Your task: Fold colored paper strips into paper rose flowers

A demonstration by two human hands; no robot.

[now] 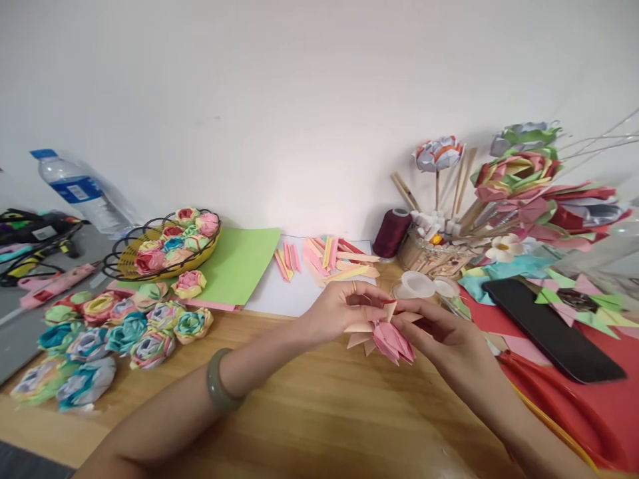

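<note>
Head view. Reference point: the maroon thread spool (392, 233), upright at the rear of the tabletop (299, 406). The pink paper flower (393, 342) is held above the tabletop, on the near side of the spool, petals pointing down. Peach folded pieces (358, 339) project around it. My left grip (337, 313) is closed to a pinch, thumb against fingers, on the flower's upper end. My right grip (446, 329) is likewise pinched on the flower, from the opposite side.

Left of the spool: folded paper strips (327, 256) on a white sheet (269, 297); farther left, a green sheet (249, 256) and a yellow basket (128, 256) of rosettes. Just right of the spool: a container (434, 253) of sticks. Farther right and nearer me: a black phone (554, 329).
</note>
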